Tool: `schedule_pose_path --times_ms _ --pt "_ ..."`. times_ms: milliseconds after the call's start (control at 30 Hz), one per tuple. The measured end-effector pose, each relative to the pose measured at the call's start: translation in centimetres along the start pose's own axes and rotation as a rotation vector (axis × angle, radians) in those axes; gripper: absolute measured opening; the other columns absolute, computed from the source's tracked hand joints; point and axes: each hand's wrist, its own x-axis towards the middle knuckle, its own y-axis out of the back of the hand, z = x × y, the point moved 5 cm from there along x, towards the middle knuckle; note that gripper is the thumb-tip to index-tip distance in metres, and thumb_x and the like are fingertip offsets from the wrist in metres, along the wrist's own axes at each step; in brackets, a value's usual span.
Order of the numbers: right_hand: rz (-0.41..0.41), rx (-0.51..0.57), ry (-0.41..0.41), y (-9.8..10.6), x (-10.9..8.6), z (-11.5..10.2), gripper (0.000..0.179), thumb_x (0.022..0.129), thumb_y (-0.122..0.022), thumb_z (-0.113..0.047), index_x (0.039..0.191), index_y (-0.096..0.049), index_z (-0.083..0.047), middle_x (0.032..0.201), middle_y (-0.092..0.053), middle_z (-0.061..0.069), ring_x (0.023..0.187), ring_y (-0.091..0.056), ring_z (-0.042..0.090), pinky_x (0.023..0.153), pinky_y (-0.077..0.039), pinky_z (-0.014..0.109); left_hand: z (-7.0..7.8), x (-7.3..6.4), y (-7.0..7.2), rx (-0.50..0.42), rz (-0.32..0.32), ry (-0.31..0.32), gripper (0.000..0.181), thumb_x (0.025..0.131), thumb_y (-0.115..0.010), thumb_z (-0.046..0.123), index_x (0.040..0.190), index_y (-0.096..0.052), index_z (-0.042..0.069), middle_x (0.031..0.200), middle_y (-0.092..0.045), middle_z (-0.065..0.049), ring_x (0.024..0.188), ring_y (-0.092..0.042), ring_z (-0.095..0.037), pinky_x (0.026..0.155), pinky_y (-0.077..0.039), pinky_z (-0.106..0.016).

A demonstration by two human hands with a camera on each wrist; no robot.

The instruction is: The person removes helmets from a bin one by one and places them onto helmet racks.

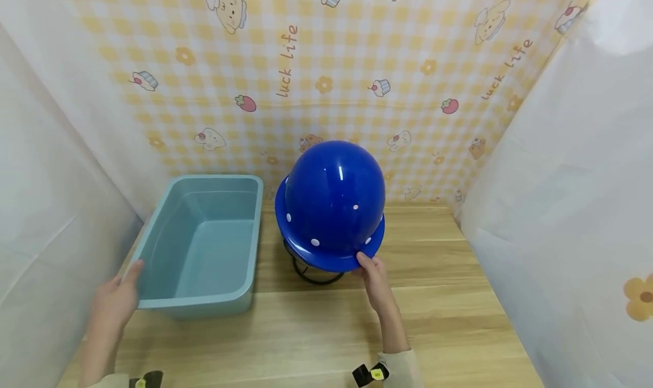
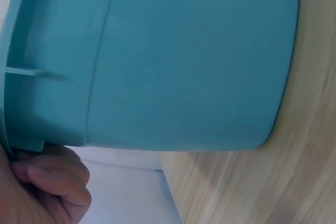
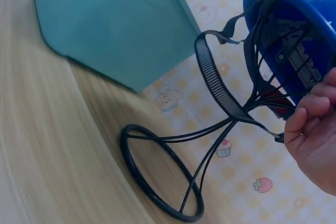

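A glossy blue hard hat point(image 1: 334, 198) sits over a black wire stand point(image 3: 199, 192), whose round base rests on the table. My right hand point(image 1: 373, 277) pinches the hat's front brim, thumb on top and curled fingers beneath. In the right wrist view the hat's inside shows, with a black headband point(image 3: 218, 85) hanging below it. To the left, a blue-green plastic tub point(image 1: 219, 303) stands with nothing in it. My left hand point(image 1: 114, 300) grips the tub's near left rim, thumb above; its curled fingers point(image 2: 58, 177) show under the rim in the left wrist view.
The wood-grain table point(image 1: 433, 314) runs under both things. A yellow checked cloth point(image 1: 326, 54) with cartoon prints hangs behind, close to the tub and hat. White sheets point(image 1: 571, 195) hang along the left and right sides.
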Motion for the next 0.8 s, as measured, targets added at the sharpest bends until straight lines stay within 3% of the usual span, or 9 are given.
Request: schedule_pose_path --times_ms 167,233,367,433,500,567,633,733,800 --pt "-0.101 -0.078 0.092 0.2 0.0 -0.5 0.04 0.104 -0.038 -0.021 0.075 -0.042 0.006 0.067 -0.044 -0.003 0.065 -0.044 0.009 0.065 -0.038 0.026 -0.1 0.1 0.2 0.017 0.019 -0.002 0.096 0.097 -0.019 0.069 0.142 -0.035 -0.015 0.14 -0.034 -0.045 0.124 -0.037 -0.061 0.096 -0.031 -0.073" --pt "-0.096 -0.146 0.109 0.5 -0.1 -0.8 0.043 0.105 -0.037 -0.02 0.076 -0.042 0.012 0.067 -0.047 0.002 0.065 -0.045 0.013 0.065 -0.04 0.027 -0.1 0.3 0.3 0.033 0.033 -0.015 0.092 0.099 -0.019 0.067 0.139 -0.039 -0.014 0.138 -0.036 -0.045 0.122 -0.039 -0.06 0.094 -0.034 -0.072" --pt "-0.045 -0.296 0.106 1.7 -0.4 -1.5 0.044 0.107 -0.039 -0.017 0.075 -0.05 0.011 0.068 -0.046 0.021 0.066 -0.048 0.022 0.068 -0.042 0.029 -0.2 0.5 0.3 0.063 0.07 -0.03 0.087 0.1 -0.019 0.064 0.131 -0.038 -0.015 0.129 -0.041 -0.043 0.113 -0.044 -0.057 0.084 -0.041 -0.065" --pt "0.007 -0.37 0.1 2.5 -0.6 -1.8 0.043 0.108 -0.039 -0.017 0.077 -0.054 0.009 0.071 -0.048 0.025 0.068 -0.05 0.024 0.07 -0.044 0.028 -0.1 0.5 0.3 0.045 0.1 -0.034 0.085 0.1 -0.021 0.063 0.134 -0.035 -0.014 0.128 -0.041 -0.041 0.111 -0.046 -0.054 0.08 -0.042 -0.061" --pt "0.072 -0.444 0.108 3.5 -0.9 -2.3 0.037 0.108 -0.041 -0.015 0.083 -0.058 0.007 0.076 -0.054 0.023 0.072 -0.054 0.024 0.073 -0.047 0.028 0.1 0.3 0.3 0.021 0.139 -0.061 0.082 0.102 -0.025 0.059 0.143 -0.028 -0.012 0.133 -0.039 -0.04 0.115 -0.043 -0.055 0.084 -0.04 -0.064" --pt "0.129 -0.541 0.126 4.4 -1.4 -2.9 0.029 0.107 -0.044 -0.015 0.094 -0.062 0.005 0.088 -0.062 0.018 0.082 -0.06 0.024 0.079 -0.049 0.03 0.5 -0.1 0.6 0.015 0.207 -0.119 0.077 0.103 -0.031 0.053 0.147 -0.026 -0.01 0.137 -0.037 -0.039 0.121 -0.041 -0.055 0.089 -0.037 -0.066" --pt "0.14 -0.664 0.152 5.2 -2.0 -3.7 0.022 0.105 -0.049 -0.017 0.112 -0.063 -0.001 0.109 -0.066 0.013 0.103 -0.062 0.025 0.092 -0.048 0.038 1.1 -0.6 0.9 0.051 0.282 -0.191 0.072 0.104 -0.035 0.046 0.148 -0.027 -0.01 0.14 -0.036 -0.039 0.126 -0.037 -0.056 0.096 -0.034 -0.067" --pt "0.081 -0.864 0.199 5.8 -2.7 -4.9 0.04 0.102 -0.056 -0.02 0.14 -0.051 -0.009 0.141 -0.054 0.011 0.132 -0.047 0.03 0.106 -0.038 0.054 2.5 -1.7 1.3 0.128 0.396 -0.352 0.064 0.103 -0.043 0.038 0.144 -0.036 -0.011 0.138 -0.039 -0.041 0.127 -0.035 -0.057 0.102 -0.028 -0.068" --pt "0.015 -0.972 0.233 6.0 -3.1 -5.7 0.056 0.1 -0.059 -0.023 0.151 -0.038 -0.013 0.154 -0.041 0.011 0.143 -0.034 0.035 0.11 -0.03 0.062 3.8 -2.6 1.0 0.145 0.45 -0.509 0.059 0.102 -0.05 0.033 0.139 -0.042 -0.011 0.135 -0.043 -0.04 0.124 -0.038 -0.059 0.1 -0.028 -0.07"
